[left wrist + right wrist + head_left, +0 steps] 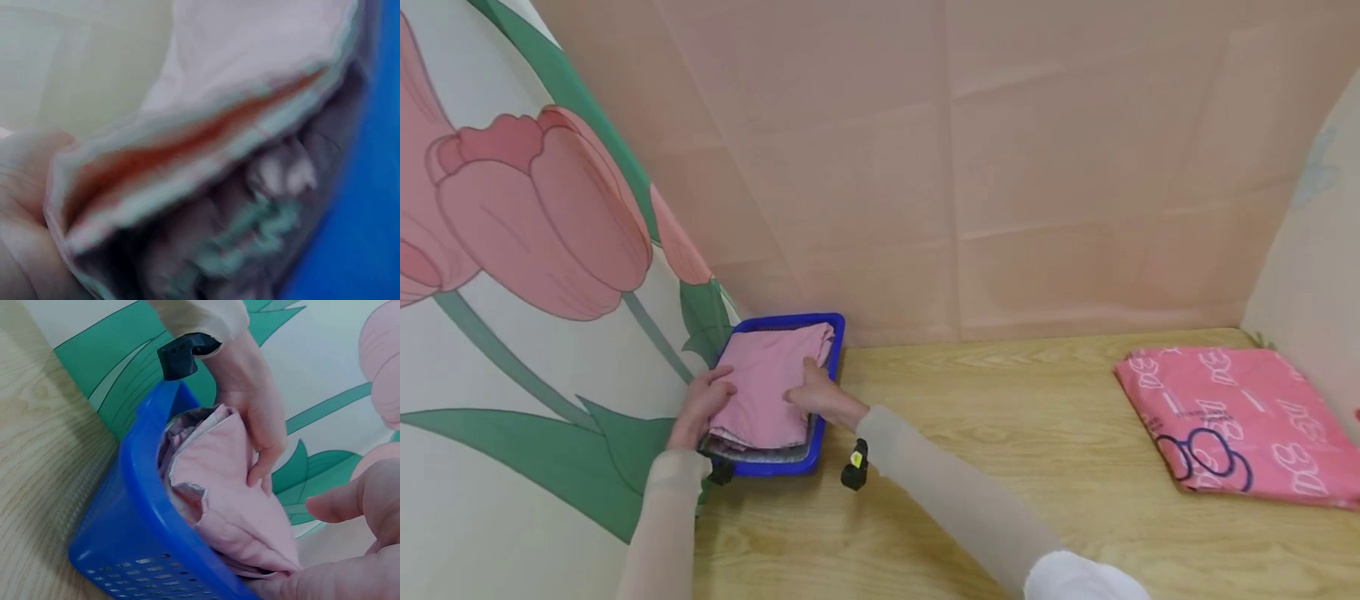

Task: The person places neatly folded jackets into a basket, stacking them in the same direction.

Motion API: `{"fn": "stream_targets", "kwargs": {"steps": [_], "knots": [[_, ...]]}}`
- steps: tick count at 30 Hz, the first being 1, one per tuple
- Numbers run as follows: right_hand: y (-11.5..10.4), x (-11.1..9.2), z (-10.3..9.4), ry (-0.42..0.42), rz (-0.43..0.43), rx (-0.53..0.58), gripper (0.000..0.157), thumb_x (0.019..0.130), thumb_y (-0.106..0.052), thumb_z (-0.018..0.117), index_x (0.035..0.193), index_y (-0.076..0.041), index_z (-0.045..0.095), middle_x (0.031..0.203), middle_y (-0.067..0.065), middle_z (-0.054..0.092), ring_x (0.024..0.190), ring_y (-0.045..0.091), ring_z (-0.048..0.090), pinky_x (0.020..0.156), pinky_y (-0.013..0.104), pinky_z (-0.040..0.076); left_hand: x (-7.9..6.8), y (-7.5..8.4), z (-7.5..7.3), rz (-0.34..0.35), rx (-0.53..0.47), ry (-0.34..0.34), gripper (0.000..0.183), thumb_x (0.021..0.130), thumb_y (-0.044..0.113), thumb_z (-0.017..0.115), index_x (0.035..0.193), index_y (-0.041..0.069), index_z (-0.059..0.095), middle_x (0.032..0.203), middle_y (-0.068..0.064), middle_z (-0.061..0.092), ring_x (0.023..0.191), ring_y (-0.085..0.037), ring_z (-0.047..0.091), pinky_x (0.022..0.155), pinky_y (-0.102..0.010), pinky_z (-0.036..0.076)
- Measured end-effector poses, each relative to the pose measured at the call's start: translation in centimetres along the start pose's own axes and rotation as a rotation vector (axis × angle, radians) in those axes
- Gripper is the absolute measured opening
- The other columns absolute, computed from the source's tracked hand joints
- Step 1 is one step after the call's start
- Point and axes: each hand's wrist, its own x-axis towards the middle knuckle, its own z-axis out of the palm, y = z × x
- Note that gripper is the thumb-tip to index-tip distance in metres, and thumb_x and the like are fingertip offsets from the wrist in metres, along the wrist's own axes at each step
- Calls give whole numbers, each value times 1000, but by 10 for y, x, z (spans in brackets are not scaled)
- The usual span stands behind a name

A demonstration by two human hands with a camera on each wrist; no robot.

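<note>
While settling the folded, pale-pink fabric bundle [765,383] within the rectangular blue plastic basket [778,469], grip lightly with the left hand [698,407] (now clasped about the left edge) and push with the right hand [825,397], now at the opposite edge with thumb and fingers apart. Better to press both sides evenly, tucking the crumpled hem [189,490] inside the rim [142,484], never bunching.

The light is soft, the left wrist view blurred

Both forearms [951,492] reach forward. The left hand [702,404] curves inward; the right hand [826,396] holds its thumb [340,503] apart.
</note>
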Motion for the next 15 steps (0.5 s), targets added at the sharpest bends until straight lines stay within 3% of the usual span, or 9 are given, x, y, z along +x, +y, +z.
{"fn": "stream_targets", "kwargs": {"steps": [3, 6, 11, 15], "knots": [[-2, -4, -4, 10, -2, -28, 93, 97, -9, 71, 168, 7, 13, 174, 28, 20, 156, 39, 33, 127, 48, 35, -8, 5, -5, -25, 3, -14, 67, 99, 8, 50, 162, -6, 36, 170, -33, 26, 159, -44, 24, 131, -54, 23], [-5, -8, -10, 4, -10, -14, 92, 97, -9, 71, 167, 8, 13, 175, 27, 18, 163, 38, 19, 133, 50, 20, -15, 12, -10, -41, 1, -26, 68, 102, 11, 45, 164, -9, 28, 170, -35, 24, 157, -46, 26, 130, -56, 26], [-13, -17, -23, -17, -20, 82, 87, 99, -6, 65, 167, 8, 13, 175, 28, 16, 163, 40, 16, 133, 53, 18, -19, 26, -14, -13, -1, -29, 65, 108, 13, 45, 163, -12, 22, 167, -38, 26, 154, -50, 31, 128, -59, 30], [-16, -22, -32, -26, -17, 109, 82, 102, -6, 58, 168, 6, 11, 175, 30, 14, 163, 42, 15, 132, 54, 19, -17, 37, -12, 21, 30, -6, 62, 108, 14, 48, 163, -9, 29, 165, -38, 31, 153, -50, 34, 127, -58, 31]]}}
